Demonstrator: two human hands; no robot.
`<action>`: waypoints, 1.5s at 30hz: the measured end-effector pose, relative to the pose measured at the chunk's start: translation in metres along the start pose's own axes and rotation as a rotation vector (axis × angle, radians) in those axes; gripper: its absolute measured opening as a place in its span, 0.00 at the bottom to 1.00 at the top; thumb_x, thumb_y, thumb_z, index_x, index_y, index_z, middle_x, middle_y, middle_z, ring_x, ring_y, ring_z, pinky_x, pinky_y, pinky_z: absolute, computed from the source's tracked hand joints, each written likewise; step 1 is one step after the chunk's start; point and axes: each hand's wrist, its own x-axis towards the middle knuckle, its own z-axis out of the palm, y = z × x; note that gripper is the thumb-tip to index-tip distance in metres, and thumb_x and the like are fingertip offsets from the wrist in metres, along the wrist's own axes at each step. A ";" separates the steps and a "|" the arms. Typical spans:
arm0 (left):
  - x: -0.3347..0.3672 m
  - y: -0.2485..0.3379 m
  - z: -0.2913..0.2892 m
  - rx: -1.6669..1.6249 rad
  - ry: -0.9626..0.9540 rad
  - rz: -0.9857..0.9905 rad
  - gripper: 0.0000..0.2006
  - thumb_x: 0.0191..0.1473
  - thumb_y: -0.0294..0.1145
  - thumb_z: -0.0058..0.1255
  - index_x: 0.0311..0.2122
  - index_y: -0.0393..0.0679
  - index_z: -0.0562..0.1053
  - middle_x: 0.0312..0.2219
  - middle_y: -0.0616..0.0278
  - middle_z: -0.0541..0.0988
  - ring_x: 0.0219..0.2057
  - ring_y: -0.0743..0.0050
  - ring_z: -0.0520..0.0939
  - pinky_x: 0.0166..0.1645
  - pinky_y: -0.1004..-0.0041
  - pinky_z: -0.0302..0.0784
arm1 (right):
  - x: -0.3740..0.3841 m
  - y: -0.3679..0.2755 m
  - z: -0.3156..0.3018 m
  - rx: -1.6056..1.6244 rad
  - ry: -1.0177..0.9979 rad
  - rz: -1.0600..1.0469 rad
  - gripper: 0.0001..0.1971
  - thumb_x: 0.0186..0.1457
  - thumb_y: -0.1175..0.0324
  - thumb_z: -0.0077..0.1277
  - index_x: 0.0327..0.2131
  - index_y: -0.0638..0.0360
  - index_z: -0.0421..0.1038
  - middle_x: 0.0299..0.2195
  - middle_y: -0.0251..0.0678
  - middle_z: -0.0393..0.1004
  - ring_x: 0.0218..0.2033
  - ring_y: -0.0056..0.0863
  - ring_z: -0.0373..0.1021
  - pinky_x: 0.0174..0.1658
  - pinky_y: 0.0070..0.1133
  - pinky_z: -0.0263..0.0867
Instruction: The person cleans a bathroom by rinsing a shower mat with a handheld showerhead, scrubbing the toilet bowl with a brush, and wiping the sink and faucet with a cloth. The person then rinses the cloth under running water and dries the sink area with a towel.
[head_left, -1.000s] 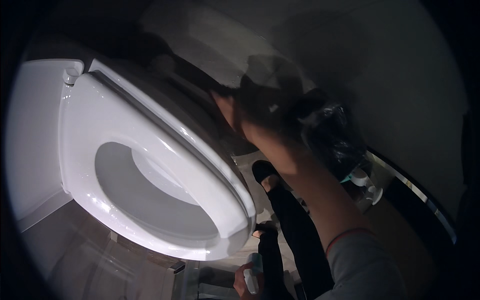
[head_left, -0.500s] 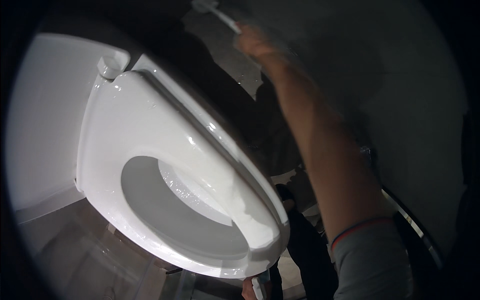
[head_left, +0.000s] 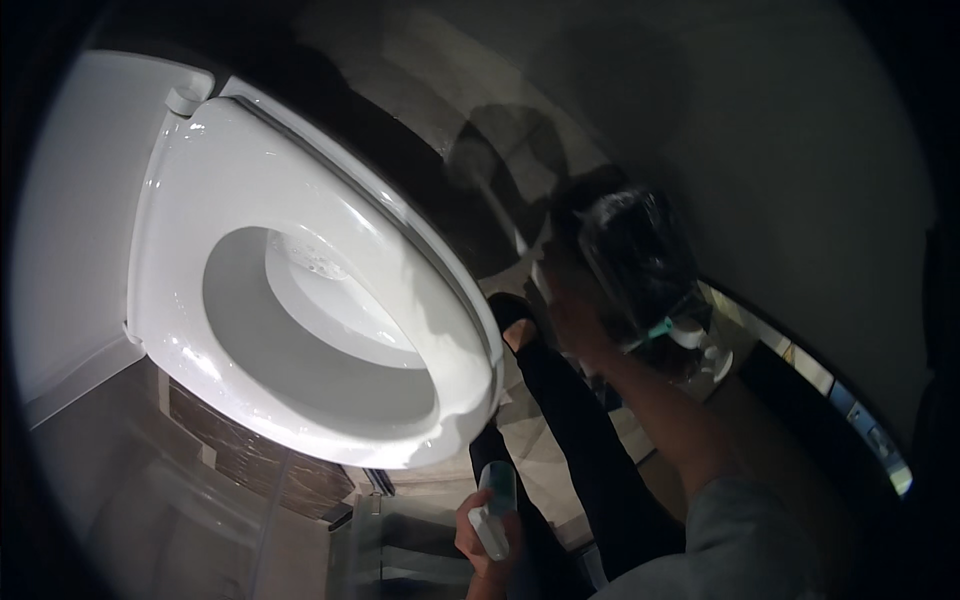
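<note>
- Holding a white brush (head_left: 521,245) in the right hand (head_left: 570,318), closed around the handle end, though too dim to make out each finger
- Pointing the brush up and left from that hand, so well ahead of the knuckles, in the shadowy space right of the white toilet (head_left: 300,190) and apart from its seat
- Can't tell if the blurry brush head touches anything
- Gripping a bottle (head_left: 502,487) in the left hand (head_left: 467,530), wrapped snugly around it, with a white top, low in view near the toilet's front
- Got a shiny black plastic bag (head_left: 640,245) just right of the brush hand
</note>
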 end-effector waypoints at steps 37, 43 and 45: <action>-0.156 0.093 0.228 0.301 -0.573 0.772 0.23 0.46 0.27 0.54 0.50 0.34 0.68 0.40 0.51 0.77 0.44 0.62 0.77 0.52 0.64 0.69 | -0.487 0.441 -0.010 0.540 0.208 0.618 0.32 0.51 0.75 0.49 0.61 0.48 0.55 0.44 0.52 0.73 0.44 0.47 0.71 0.47 0.34 0.67; -0.138 0.116 0.329 0.204 -0.661 0.773 0.26 0.48 0.28 0.55 0.53 0.34 0.66 0.42 0.51 0.75 0.46 0.64 0.75 0.52 0.65 0.69 | -0.439 0.518 0.024 0.136 0.211 0.595 0.28 0.52 0.75 0.49 0.58 0.47 0.59 0.34 0.50 0.73 0.37 0.45 0.72 0.40 0.36 0.68; -0.128 0.122 0.364 0.172 -0.628 0.856 0.25 0.49 0.28 0.57 0.52 0.33 0.67 0.41 0.50 0.76 0.44 0.63 0.77 0.48 0.67 0.73 | -0.415 0.535 0.038 0.002 0.325 0.550 0.28 0.52 0.74 0.48 0.57 0.46 0.60 0.37 0.49 0.72 0.41 0.43 0.70 0.41 0.37 0.67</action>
